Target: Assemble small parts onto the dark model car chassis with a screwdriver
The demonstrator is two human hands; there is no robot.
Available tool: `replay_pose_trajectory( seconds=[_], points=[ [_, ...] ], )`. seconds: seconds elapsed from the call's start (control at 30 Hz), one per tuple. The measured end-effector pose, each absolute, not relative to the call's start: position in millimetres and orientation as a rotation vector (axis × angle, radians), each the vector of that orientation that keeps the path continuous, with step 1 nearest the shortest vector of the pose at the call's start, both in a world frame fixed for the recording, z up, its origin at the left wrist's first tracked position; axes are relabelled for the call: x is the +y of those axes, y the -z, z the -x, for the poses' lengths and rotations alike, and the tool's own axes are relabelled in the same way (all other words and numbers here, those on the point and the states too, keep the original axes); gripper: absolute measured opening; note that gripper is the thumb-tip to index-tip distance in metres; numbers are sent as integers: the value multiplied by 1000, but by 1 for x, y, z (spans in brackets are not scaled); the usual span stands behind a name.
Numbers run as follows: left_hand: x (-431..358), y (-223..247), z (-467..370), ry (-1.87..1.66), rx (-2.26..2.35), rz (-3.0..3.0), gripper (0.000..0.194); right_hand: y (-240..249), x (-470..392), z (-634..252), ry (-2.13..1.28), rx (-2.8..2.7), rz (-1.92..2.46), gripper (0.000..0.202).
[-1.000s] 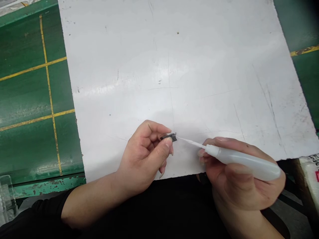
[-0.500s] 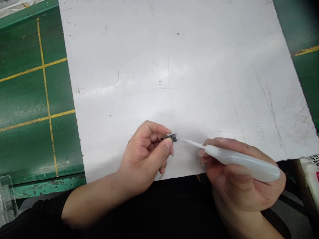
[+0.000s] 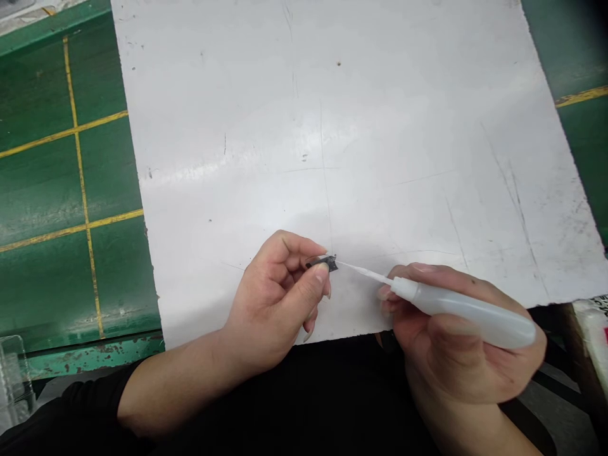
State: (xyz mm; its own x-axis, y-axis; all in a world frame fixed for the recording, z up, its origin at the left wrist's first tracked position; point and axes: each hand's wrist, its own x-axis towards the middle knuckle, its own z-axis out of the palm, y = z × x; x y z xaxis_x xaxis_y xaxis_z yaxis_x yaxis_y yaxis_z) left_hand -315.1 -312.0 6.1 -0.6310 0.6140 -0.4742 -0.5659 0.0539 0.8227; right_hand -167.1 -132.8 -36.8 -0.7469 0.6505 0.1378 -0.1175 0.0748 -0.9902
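Yellow lines [image 3: 82,183] on the green belt [image 3: 38,190] sit further left than a second ago, while both hands and what they hold hardly shift. From my distant post I see the left hand [image 3: 275,297] closed on the part [image 3: 331,262], a small dark piece pinched between thumb and fingers. It is over the white board [image 3: 389,126], near the close edge and a little left of that edge's middle; how high above it, I cannot tell. I read its long axis as roughly left to right, nearly along that edge, with the free end showing past the thumb.

That end faces the bottle [image 3: 475,309], which I see gripped in the right hand [image 3: 475,370], thumb along its near side. The bottle slants, base toward the board's near right corner, nozzle [image 3: 370,273] running up and left to the part. To my eye, everything hinges on nozzle tip and part end: they nearly meet, and whether they touch I cannot tell. The left hand is the nearer, being on the part; the right hand is well apart from it and reaches it only through the nozzle. Off the board's near left corner I notice a clear tray [image 3: 15,373].
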Motion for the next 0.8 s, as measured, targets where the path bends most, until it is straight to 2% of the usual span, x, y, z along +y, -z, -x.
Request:
replay_pose_trajectory(
  seconds=[0.8],
  points=[
    [-312,-4,316,-1808,1345,-54,12,39,-132,166,-1656,-1821,431,34]
  ],
)
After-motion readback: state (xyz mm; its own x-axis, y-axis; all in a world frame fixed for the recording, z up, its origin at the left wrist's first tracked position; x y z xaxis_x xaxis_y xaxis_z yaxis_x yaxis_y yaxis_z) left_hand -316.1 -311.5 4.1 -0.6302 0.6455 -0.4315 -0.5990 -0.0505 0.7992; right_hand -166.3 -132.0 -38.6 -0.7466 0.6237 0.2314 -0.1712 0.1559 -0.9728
